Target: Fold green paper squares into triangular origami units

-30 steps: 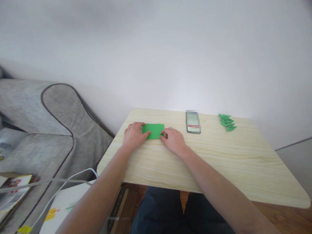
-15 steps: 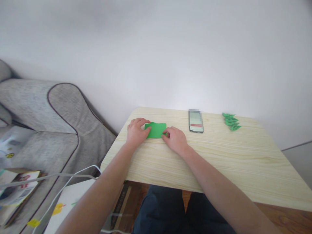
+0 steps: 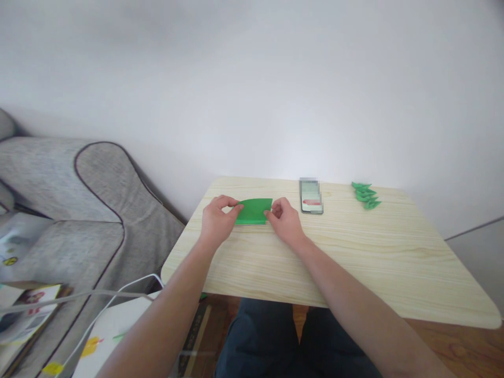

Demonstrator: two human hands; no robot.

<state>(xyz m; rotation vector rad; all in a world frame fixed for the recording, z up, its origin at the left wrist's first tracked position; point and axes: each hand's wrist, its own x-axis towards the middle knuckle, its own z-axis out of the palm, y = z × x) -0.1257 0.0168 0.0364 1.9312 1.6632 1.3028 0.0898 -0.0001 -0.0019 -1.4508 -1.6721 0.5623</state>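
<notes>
A green sheet of paper, folded into a wide rectangle, is held between my two hands at the left part of the table. My left hand pinches its left end between thumb and fingers. At the right end, my right hand grips the paper with the thumb on the near face and the fingers curled behind. The far edge of the paper appears lifted, and a thin lighter strip shows along its near edge.
On the pale wood table, a phone lies right of my hands, with several folded green paper pieces farther right. A grey sofa stands at left. White cables run below it, by a white surface.
The paper has gone from lying flat under my fingers to having its far edge raised. My right fingers have curled behind its right end. The view has shifted slightly.
</notes>
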